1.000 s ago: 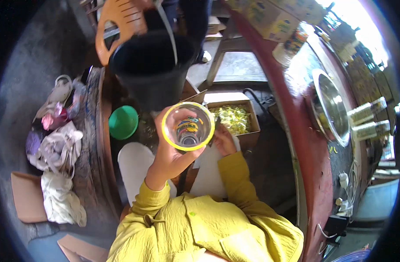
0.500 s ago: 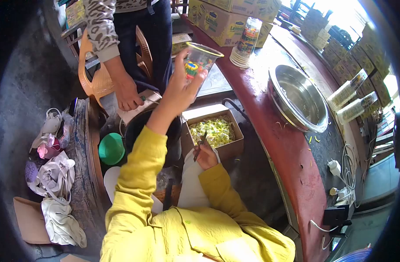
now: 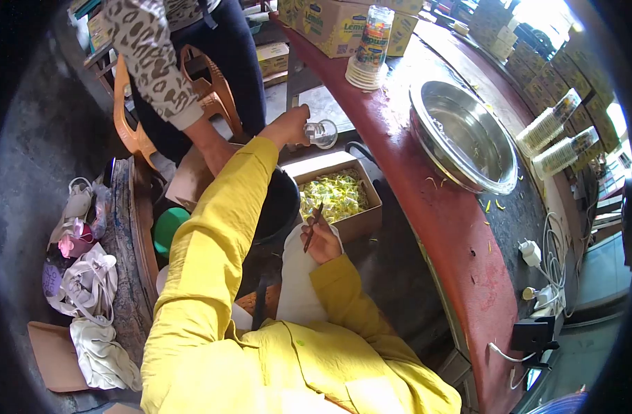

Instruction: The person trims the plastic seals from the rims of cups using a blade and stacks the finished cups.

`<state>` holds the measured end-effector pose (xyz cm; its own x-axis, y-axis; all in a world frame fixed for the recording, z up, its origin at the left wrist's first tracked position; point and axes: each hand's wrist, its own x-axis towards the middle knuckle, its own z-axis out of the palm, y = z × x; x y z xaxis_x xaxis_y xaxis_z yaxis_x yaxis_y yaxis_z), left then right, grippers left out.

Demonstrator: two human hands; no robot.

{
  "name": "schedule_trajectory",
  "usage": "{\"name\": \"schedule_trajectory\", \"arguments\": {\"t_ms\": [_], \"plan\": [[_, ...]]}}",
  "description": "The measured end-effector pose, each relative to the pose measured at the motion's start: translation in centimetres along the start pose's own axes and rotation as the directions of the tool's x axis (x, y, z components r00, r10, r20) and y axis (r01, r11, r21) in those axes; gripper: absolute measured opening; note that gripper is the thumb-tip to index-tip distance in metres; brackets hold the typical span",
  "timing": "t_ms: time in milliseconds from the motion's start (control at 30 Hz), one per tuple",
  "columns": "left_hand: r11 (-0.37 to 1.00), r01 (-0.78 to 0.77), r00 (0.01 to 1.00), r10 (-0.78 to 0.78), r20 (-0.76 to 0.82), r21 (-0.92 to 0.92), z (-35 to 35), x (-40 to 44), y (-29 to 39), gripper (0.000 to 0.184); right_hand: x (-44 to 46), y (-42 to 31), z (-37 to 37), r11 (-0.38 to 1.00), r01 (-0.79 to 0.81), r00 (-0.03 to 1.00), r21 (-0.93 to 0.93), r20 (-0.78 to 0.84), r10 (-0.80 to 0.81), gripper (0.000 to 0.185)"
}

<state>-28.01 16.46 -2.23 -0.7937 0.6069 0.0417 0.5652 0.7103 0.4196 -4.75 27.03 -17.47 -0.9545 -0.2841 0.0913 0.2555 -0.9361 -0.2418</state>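
My left hand (image 3: 288, 127) is stretched forward, wrapped round a clear plastic cup (image 3: 322, 134) tipped with its rim to the right. Just below it stands an open cardboard box (image 3: 363, 221) filled with small yellow-and-white pieces (image 3: 333, 193); they are too small to name. Near that box's front edge, my right hand (image 3: 321, 241) grips a slim dark pointed tool (image 3: 314, 224), which looks like a small knife. Beside the box, partly behind my left sleeve, is a black bucket (image 3: 278, 207).
A co-worker's patterned sleeve (image 3: 154, 76) reaches in at upper left, the hand hidden behind my arm. On the red-edged table (image 3: 454, 255) are a steel basin (image 3: 426, 131), stacked cups (image 3: 371, 52), lemon-print cartons (image 3: 330, 27) and cables (image 3: 554, 269). A green bowl (image 3: 168, 231) sits left.
My left hand has lowered the cup and tipped it over, above the far side of the box. The co-worker's arm has shifted behind my sleeve. My right hand still grips the tool.
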Motion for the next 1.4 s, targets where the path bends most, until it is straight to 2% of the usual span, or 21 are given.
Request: {"name": "schedule_trajectory", "arguments": {"t_ms": [33,167,300,400,500,600,633,733,767,867,967,1067,1167,1233,1267,1300,1400], "plan": [[1.000,0.012,1.000,-0.012,-0.001,0.009,0.6,0.7,-0.2,0.066,0.0,0.1,0.3,1.000,-0.002,1.000,0.019,0.000,0.002,0.035],[0.992,-0.082,0.982,0.096,-0.162,0.092,2.6,2.0,-0.7,0.057,0.2,0.1,-0.1,0.999,-0.039,0.999,0.027,0.031,0.039,0.037],[0.984,-0.118,0.968,0.084,-0.238,-0.131,3.7,2.8,-1.3,0.058,0.3,-0.1,-0.3,0.997,-0.057,0.998,0.060,0.038,0.055,0.038],[0.982,-0.089,0.958,0.040,-0.283,-0.163,3.6,2.7,-0.7,0.059,0.5,-0.1,-0.4,0.995,-0.064,0.997,0.076,0.050,0.060,0.039],[0.942,-0.106,0.936,-0.014,-0.350,-0.319,3.9,2.7,-0.7,0.055,0.6,0.0,-0.6,0.994,-0.070,0.996,0.088,0.052,0.066,0.041],[0.906,-0.172,0.857,-0.056,-0.513,-0.387,4.4,2.8,-0.9,0.054,0.7,0.1,-0.7,0.993,-0.076,0.997,0.088,0.036,0.073,0.042],[0.861,-0.182,0.834,-0.120,-0.538,-0.475,4.1,2.8,-0.6,0.054,0.7,0.0,-0.5,0.993,-0.080,0.997,0.084,0.026,0.078,0.042],[0.766,-0.165,0.802,-0.262,-0.536,-0.622,1.9,1.6,0.4,0.056,0.9,0.0,-0.3,0.993,-0.081,0.996,0.083,0.043,0.077,0.043],[0.713,-0.105,0.836,-0.314,-0.449,-0.694,0.0,0.5,1.5,0.054,0.9,0.0,-0.6,0.993,-0.085,0.996,0.083,0.041,0.082,0.043],[0.678,-0.337,0.687,-0.297,-0.663,-0.654,-2.6,0.3,1.6,0.059,1.1,0.2,-0.6,0.993,-0.095,0.995,0.077,0.033,0.092,0.044],[0.692,-0.414,0.575,-0.305,-0.759,-0.591,-7.3,-0.5,4.2,0.067,1.3,0.1,-0.7,0.988,-0.102,0.994,0.113,0.048,0.097,0.045],[0.774,-0.478,0.500,-0.149,-0.853,-0.415,-11.5,0.2,6.3,0.074,1.6,0.3,-0.5,0.985,-0.106,0.993,0.137,0.068,0.097,0.046],[0.665,-0.660,0.426,-0.051,-0.903,-0.349,-14.1,2.1,9.6,0.067,1.5,0.2,0.2,0.988,-0.124,0.992,0.095,0.046,0.120,0.047],[0.663,-0.701,0.386,0.043,-0.921,-0.263,-16.0,4.8,9.4,0.067,1.4,0.1,0.3,0.988,-0.134,0.991,0.072,0.030,0.132,0.048],[0.657,-0.721,0.363,0.089,-0.928,-0.219,-17.3,4.1,11.3,0.066,1.4,0.1,0.2,0.989,-0.133,0.991,0.070,0.027,0.131,0.048],[0.873,-0.456,0.300,-0.031,-0.953,-0.172,-17.5,3.6,13.9,0.057,1.5,0.2,0.1,0.989,-0.132,0.991,0.067,0.026,0.131,0.048],[0.638,-0.758,0.221,0.060,-0.973,-0.133,-20.4,6.7,13.8,0.058,1.5,0.4,-0.6,0.986,-0.137,0.990,0.091,0.051,0.133,0.049]]}}
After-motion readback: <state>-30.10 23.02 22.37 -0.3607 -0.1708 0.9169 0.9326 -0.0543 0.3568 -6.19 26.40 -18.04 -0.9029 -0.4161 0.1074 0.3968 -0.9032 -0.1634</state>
